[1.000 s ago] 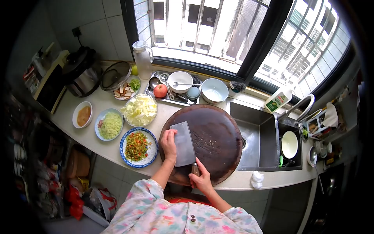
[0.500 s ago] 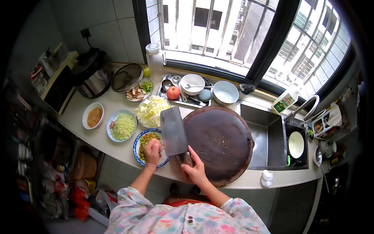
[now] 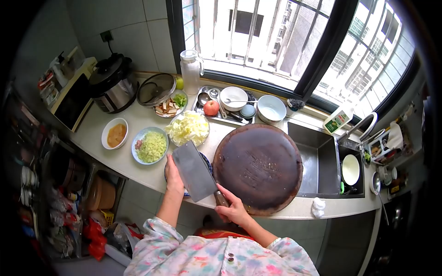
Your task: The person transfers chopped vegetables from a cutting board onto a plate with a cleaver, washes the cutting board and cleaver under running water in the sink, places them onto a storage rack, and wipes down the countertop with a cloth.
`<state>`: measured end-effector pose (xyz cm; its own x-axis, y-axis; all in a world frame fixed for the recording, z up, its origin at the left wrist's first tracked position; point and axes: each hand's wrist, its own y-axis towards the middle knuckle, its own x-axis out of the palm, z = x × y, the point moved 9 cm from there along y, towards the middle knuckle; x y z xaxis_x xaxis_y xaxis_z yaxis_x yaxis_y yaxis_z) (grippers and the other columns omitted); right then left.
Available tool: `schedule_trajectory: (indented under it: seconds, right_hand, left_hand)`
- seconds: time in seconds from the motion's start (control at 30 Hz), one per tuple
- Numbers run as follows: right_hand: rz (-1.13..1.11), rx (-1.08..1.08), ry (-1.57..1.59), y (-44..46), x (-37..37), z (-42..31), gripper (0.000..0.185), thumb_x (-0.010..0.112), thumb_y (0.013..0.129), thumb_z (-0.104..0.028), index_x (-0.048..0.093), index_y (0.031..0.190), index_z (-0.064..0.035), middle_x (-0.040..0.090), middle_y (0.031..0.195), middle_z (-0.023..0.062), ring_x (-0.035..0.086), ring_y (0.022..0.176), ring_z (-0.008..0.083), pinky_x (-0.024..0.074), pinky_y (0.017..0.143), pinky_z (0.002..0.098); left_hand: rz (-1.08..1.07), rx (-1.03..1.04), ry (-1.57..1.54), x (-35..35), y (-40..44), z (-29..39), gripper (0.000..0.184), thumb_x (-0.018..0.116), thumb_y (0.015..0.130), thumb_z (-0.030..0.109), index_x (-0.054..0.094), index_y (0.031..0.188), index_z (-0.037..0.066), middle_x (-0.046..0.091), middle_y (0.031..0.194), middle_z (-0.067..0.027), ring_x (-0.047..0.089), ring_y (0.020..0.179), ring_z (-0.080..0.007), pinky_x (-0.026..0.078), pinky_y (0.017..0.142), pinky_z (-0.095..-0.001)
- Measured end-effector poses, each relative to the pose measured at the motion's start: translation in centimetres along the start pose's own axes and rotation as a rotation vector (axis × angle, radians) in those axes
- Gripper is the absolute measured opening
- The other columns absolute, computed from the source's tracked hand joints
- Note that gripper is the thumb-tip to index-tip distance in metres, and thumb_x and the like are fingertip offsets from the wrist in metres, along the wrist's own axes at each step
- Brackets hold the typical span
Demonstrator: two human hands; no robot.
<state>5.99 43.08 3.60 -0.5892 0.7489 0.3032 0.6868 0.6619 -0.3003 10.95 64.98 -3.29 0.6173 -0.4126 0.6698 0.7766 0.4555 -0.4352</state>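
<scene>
My right hand (image 3: 233,209) is wrapped round the wooden handle (image 3: 221,198) of a cleaver. Its broad grey blade (image 3: 193,172) points up and left, over a blue-rimmed plate (image 3: 208,162) that it mostly hides. My left hand (image 3: 174,175) is at the blade's left edge with fingers stretched upward; part of it may be behind the steel. To the right lies a round, dark chopping board (image 3: 258,161) with small chopped scraps (image 3: 260,171) on it. Just beyond the blade stands a bowl of cut cabbage (image 3: 189,128).
Left on the counter are a bowl of chopped pale green vegetable (image 3: 152,146) and a white bowl of brownish food (image 3: 117,135). Behind sits a metal tray with an apple (image 3: 211,108) and bowls. A sink (image 3: 317,158) adjoins the board; white crumpled tissue (image 3: 318,208) lies at the front edge.
The cleaver has tilted, its blade swinging down and left across the blue-rimmed plate. My left hand has gone from closed fingers to stretched ones beside the blade. The view has shifted slightly.
</scene>
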Motion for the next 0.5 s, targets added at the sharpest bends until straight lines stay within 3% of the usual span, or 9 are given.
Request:
schedule_trajectory:
  seconds: [0.07, 0.17, 0.27, 0.3, 0.4, 0.43, 0.5]
  right_hand:
    - [-0.017, 0.041, -0.018, 0.3, -0.1, 0.3, 0.071, 0.057, 0.077, 0.002, 0.028, 0.140, -0.0127, 0.050, 0.060, 0.0024, 0.046, 0.045, 0.0095, 0.0370, 0.042, 0.0236]
    - [0.033, 0.025, -0.089, 0.3, -0.4, 0.3, 0.071, 0.056, 0.078, 0.000, 0.028, 0.140, -0.0161, 0.048, 0.056, 0.0009, 0.046, 0.044, 0.0089, 0.0378, 0.041, 0.0233]
    - [0.101, -0.009, -0.207, 0.2, -0.7, -0.4, 0.071, 0.057, 0.077, -0.001, 0.028, 0.140, -0.0185, 0.049, 0.057, 0.0004, 0.045, 0.044, 0.0082, 0.0376, 0.040, 0.0230]
    - [0.128, -0.026, -0.250, 0.3, -0.8, -0.7, 0.071, 0.057, 0.077, -0.001, 0.029, 0.140, -0.0193, 0.049, 0.057, 0.0003, 0.045, 0.043, 0.0080, 0.0375, 0.040, 0.0229]
    - [0.195, -0.042, -0.269, 0.4, -1.0, -1.1, 0.071, 0.057, 0.077, -0.003, 0.030, 0.140, -0.0201, 0.050, 0.057, 0.0003, 0.045, 0.043, 0.0074, 0.0375, 0.040, 0.0228]
    - [0.185, -0.043, -0.243, 0.5, -0.9, -0.9, 0.071, 0.058, 0.077, -0.002, 0.029, 0.140, -0.0198, 0.050, 0.058, 0.0002, 0.045, 0.043, 0.0074, 0.0375, 0.040, 0.0228]
    - [0.165, -0.041, -0.194, 0.5, -0.7, -0.5, 0.072, 0.058, 0.076, -0.002, 0.029, 0.140, -0.0191, 0.051, 0.059, -0.0001, 0.045, 0.043, 0.0073, 0.0375, 0.040, 0.0227]
  left_hand:
    - [-0.073, -0.122, -0.078, 1.5, -1.3, -0.2, 0.050, 0.030, 0.095, 0.046, 0.051, 0.110, 0.004, 0.057, 0.107, -0.0104, 0.056, 0.099, -0.0257, 0.044, 0.089, -0.0410]
    - [-0.074, -0.032, -0.094, 0.4, -0.3, 0.4, 0.048, 0.033, 0.095, 0.044, 0.047, 0.115, 0.002, 0.055, 0.114, -0.0130, 0.053, 0.105, -0.0269, 0.041, 0.093, -0.0411]
    - [-0.056, 0.089, -0.098, -1.1, 0.1, 1.4, 0.040, 0.042, 0.094, 0.036, 0.043, 0.115, 0.002, 0.050, 0.117, -0.0139, 0.050, 0.108, -0.0271, 0.039, 0.097, -0.0413]
    - [0.012, 0.035, -0.134, -0.7, -1.3, 1.7, 0.032, 0.047, 0.093, 0.027, 0.040, 0.112, 0.002, 0.048, 0.115, -0.0142, 0.050, 0.106, -0.0252, 0.040, 0.095, -0.0376]
    - [0.118, 0.287, 0.189, 0.4, -4.3, 3.5, 0.023, 0.047, 0.092, 0.019, 0.044, 0.108, 0.002, 0.051, 0.110, -0.0123, 0.053, 0.099, -0.0221, 0.043, 0.089, -0.0337]
    - [0.094, 0.426, 0.428, 1.1, -4.9, 3.9, 0.019, 0.048, 0.091, 0.014, 0.049, 0.104, 0.001, 0.055, 0.104, -0.0097, 0.053, 0.095, -0.0171, 0.044, 0.082, -0.0306]
    - [0.053, 0.904, 0.963, 5.1, -7.8, 4.7, 0.010, 0.051, 0.086, 0.009, 0.053, 0.094, 0.002, 0.056, 0.096, -0.0088, 0.054, 0.087, -0.0227, 0.043, 0.079, -0.0344]
